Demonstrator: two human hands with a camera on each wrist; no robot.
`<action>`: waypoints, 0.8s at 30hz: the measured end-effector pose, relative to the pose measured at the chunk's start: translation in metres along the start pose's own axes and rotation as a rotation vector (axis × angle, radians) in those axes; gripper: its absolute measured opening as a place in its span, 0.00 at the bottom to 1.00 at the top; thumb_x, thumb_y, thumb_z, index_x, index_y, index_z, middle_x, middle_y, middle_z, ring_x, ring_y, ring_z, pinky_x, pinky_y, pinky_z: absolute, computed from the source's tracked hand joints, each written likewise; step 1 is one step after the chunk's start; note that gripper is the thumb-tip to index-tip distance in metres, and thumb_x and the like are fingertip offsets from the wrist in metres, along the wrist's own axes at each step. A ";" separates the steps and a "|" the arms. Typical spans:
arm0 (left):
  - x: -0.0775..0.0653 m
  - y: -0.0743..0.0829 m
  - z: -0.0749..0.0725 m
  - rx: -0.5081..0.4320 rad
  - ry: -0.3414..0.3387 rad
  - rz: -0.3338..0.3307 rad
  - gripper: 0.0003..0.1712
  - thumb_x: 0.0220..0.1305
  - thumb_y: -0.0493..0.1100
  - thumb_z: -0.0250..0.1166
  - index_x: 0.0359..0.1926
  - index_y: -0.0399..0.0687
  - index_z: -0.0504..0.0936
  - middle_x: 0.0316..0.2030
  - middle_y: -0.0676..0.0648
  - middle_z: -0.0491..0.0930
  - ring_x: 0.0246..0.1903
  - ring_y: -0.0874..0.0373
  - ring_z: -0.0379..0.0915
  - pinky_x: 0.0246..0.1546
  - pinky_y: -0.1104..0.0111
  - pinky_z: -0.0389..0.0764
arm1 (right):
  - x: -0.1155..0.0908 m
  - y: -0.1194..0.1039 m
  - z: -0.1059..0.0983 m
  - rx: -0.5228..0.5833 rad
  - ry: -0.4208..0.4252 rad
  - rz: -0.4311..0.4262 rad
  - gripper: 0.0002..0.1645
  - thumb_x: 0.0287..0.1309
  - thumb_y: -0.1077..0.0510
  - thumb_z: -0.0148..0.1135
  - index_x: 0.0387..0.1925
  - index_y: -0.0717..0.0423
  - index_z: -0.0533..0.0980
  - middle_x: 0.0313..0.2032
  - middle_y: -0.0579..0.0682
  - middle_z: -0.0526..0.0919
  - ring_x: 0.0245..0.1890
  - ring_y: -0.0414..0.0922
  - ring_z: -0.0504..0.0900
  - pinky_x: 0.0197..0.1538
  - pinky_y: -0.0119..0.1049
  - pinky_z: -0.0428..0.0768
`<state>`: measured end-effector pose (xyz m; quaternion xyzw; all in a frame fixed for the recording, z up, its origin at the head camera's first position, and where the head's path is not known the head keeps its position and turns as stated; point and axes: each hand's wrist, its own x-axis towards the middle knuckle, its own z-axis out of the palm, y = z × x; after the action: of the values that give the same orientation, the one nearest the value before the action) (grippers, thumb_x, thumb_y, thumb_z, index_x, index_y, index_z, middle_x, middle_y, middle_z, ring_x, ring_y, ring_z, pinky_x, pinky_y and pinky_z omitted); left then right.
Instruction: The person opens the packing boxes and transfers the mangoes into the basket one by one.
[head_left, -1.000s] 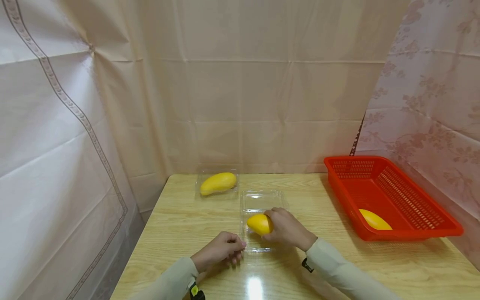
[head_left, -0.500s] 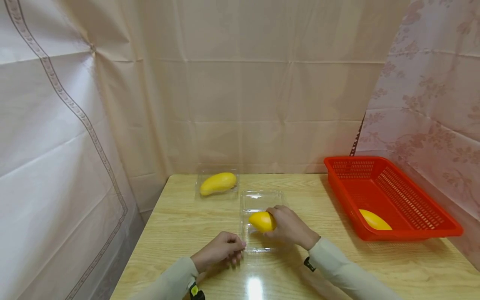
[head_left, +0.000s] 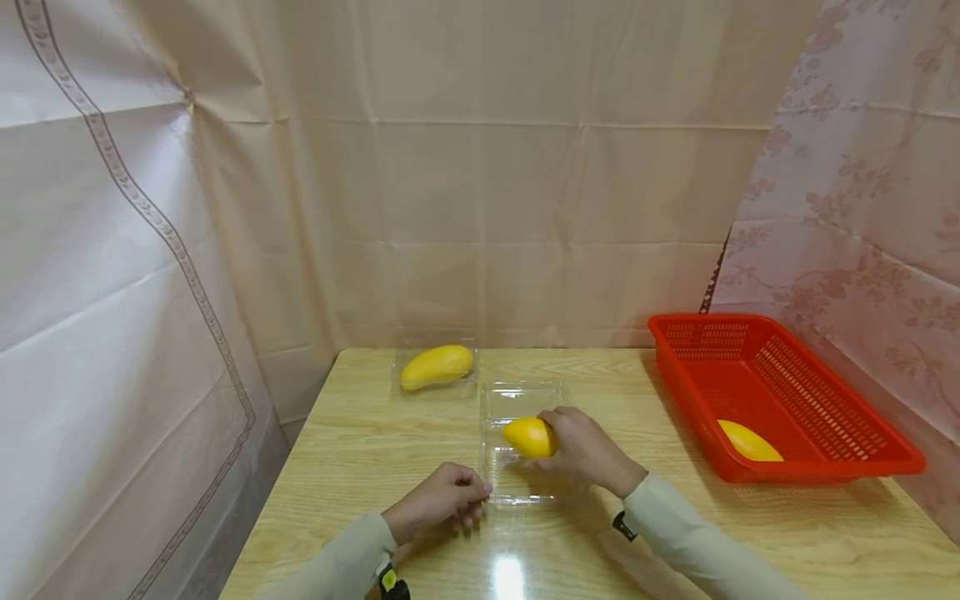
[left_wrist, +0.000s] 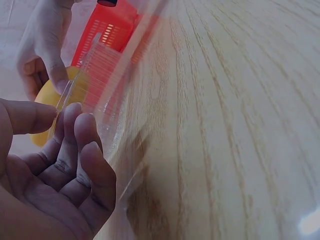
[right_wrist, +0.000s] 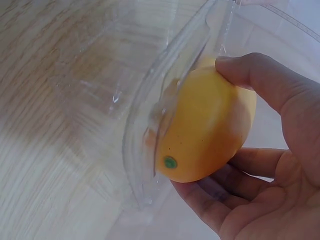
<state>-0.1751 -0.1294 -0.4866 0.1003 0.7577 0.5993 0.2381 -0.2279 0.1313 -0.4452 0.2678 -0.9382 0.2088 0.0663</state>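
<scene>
Each mango (head_left: 529, 437) is yellow, the basket (head_left: 817, 472) red, the tabletop (head_left: 360, 450) pale and wood-grained

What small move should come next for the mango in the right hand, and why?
Probably ease the mango down into the open clear box: the right hand holds it right at that box, the left hand pinches the box's edge, and another mango sits in a second clear box farther back.

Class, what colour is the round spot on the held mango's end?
Green. The round spot shows best in the right wrist view.
</scene>
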 end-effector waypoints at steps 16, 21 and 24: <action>0.002 0.000 -0.002 0.030 -0.023 0.015 0.19 0.76 0.48 0.62 0.39 0.33 0.83 0.27 0.45 0.82 0.22 0.60 0.74 0.21 0.72 0.73 | 0.000 0.014 -0.013 -0.003 0.030 0.017 0.33 0.44 0.54 0.82 0.50 0.67 0.80 0.38 0.52 0.83 0.34 0.45 0.76 0.41 0.42 0.79; 0.002 -0.001 -0.001 0.025 -0.018 0.019 0.18 0.76 0.47 0.62 0.39 0.32 0.83 0.28 0.43 0.83 0.22 0.59 0.74 0.22 0.72 0.72 | -0.001 0.018 -0.017 -0.009 0.039 0.021 0.34 0.45 0.54 0.82 0.51 0.67 0.80 0.39 0.53 0.84 0.35 0.46 0.77 0.42 0.43 0.79; 0.002 0.000 0.000 0.019 -0.013 0.022 0.18 0.76 0.46 0.62 0.39 0.31 0.83 0.28 0.44 0.83 0.22 0.59 0.74 0.22 0.72 0.72 | -0.001 0.020 -0.019 -0.014 0.045 0.027 0.34 0.45 0.54 0.81 0.52 0.67 0.80 0.40 0.53 0.83 0.36 0.46 0.77 0.42 0.43 0.80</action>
<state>-0.1769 -0.1290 -0.4874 0.1148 0.7608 0.5939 0.2353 -0.2372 0.1550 -0.4356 0.2499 -0.9415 0.2090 0.0866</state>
